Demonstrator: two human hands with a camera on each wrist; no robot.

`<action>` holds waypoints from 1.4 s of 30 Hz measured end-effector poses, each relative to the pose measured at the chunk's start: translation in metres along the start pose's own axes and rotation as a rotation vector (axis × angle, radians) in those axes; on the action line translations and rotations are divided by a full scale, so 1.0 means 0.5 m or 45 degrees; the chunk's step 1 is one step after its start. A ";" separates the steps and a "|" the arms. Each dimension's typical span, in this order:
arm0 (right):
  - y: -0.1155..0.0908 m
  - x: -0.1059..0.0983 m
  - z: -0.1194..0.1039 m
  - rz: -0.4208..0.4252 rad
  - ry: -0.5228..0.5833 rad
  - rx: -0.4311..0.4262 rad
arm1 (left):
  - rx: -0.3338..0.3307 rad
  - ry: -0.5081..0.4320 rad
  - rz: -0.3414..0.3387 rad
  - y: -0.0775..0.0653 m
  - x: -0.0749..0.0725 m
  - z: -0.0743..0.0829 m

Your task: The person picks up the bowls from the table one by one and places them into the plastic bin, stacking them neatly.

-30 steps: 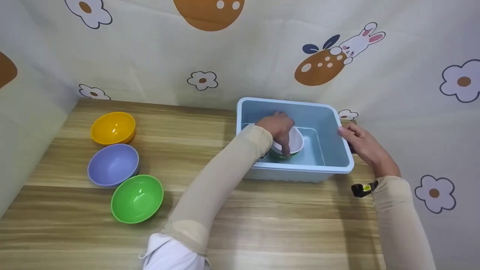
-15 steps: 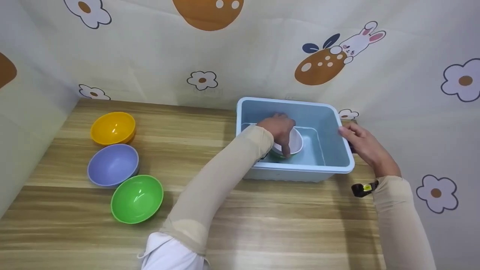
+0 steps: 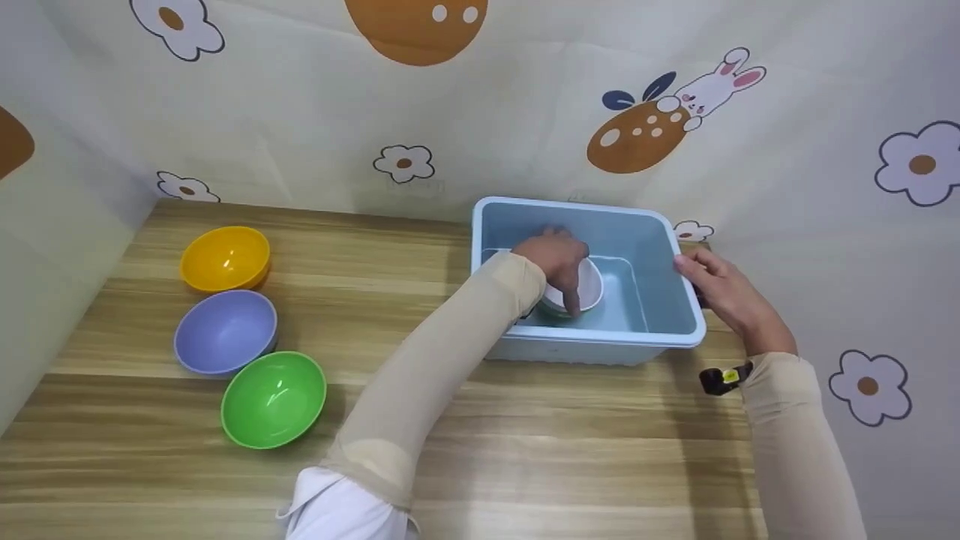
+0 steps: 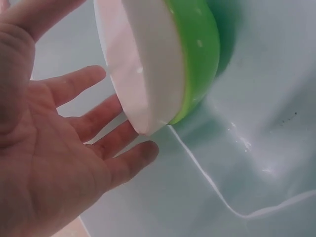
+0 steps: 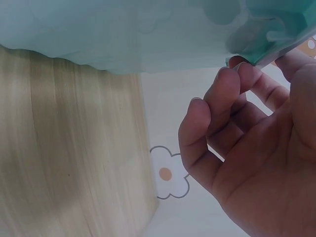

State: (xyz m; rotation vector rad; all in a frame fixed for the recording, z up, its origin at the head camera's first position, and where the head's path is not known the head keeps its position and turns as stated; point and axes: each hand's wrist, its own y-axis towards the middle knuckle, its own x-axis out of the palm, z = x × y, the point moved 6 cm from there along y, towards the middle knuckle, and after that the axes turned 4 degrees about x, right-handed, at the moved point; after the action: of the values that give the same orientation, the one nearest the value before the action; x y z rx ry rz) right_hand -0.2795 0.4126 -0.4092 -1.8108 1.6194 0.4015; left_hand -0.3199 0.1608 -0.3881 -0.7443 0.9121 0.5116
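Observation:
Inside a light blue plastic bin (image 3: 637, 340), a white bowl (image 3: 592, 286) sits nested in a green bowl (image 4: 205, 59). My left hand (image 3: 553, 256) spans the white bowl from above, thumb on the near side and fingers on the far side. In the left wrist view, two of the fingertips pass behind the white rim, while the other two show beside it. My right hand (image 3: 726, 291) grips the bin's right end, thumb over the rim. The right wrist view shows its fingers (image 5: 195, 123) curled, with some fingertips right under the rim.
At the left of the wooden table (image 3: 555, 450) stand an orange bowl (image 3: 226, 259), a purple bowl (image 3: 226, 331) and another green bowl (image 3: 274, 400), close together in a row. A patterned cloth (image 3: 300, 97) hangs behind the bin and along both sides.
Both hands, the bin and the bowls stay almost where they were. The head view has shifted very slightly.

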 end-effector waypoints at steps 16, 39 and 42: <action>-0.002 0.001 -0.002 0.017 -0.032 0.005 | -0.063 -0.102 0.094 0.001 -0.026 0.001; 0.000 0.007 -0.007 -0.001 0.012 -0.014 | -0.024 -0.394 0.448 -0.113 -0.125 0.015; 0.001 0.008 -0.010 -0.001 -0.001 0.001 | -0.030 -0.413 0.472 -0.139 -0.137 0.011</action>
State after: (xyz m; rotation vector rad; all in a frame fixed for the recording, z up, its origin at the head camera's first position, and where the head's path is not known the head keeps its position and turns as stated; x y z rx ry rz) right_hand -0.2804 0.4062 -0.4082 -1.8106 1.6182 0.4009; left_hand -0.3060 0.1143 -0.3032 -0.4931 0.7406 0.9423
